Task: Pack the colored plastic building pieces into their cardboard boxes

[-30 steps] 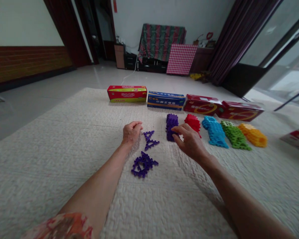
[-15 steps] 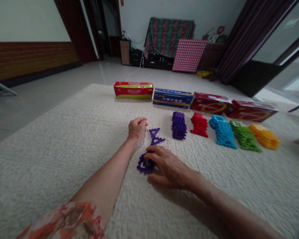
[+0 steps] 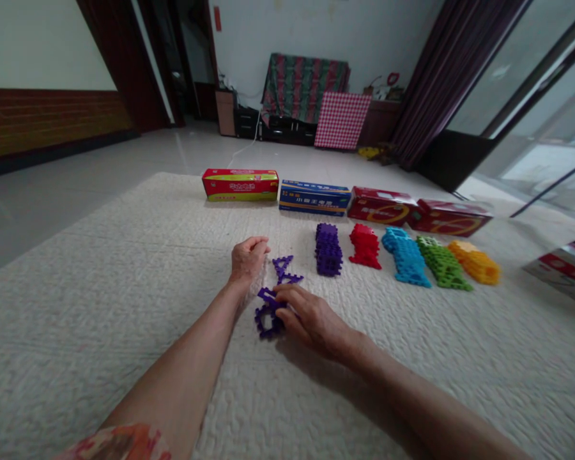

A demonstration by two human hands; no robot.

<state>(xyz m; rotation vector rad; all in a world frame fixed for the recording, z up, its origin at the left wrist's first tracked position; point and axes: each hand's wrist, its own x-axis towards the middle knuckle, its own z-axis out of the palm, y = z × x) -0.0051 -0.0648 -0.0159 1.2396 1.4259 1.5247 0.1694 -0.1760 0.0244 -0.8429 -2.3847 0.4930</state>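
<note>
**Cream quilted rug (image 3: 124, 287) on a living-room floor: purple build partly joined**

The rug covers the tiled floor, with four long cartons (image 3: 315, 197) lined up along its far edge.

- **Right hand:** The right hand (image 3: 311, 319) is on the purple cluster (image 3: 266, 319), a few flat interlocking pieces already joined. Its grip is clamped on the cluster's upper edge, thumb and fingertips.
- **Cluster:** It lies flat mid-rug, close in front of the person.
- **Triangle pair:** The purple triangle pair (image 3: 285, 269) lies just beyond the cluster and seems not to touch it.
- **Left hand:** The left hand (image 3: 246, 259) rests on the rug just left of the pair, grip curled together. I cannot tell if anything is inside.
- **Farther back:** The purple stack (image 3: 328, 249), red stack (image 3: 364, 246), blue stack (image 3: 405, 257), green stack (image 3: 441, 263) and orange stack (image 3: 474, 262) stand in a row, with no hand on them.

Judgement: this looks like an early stage. Only one small purple cluster is assembled, the triangle pair is not yet attached, and the other colours are unused.
</note>
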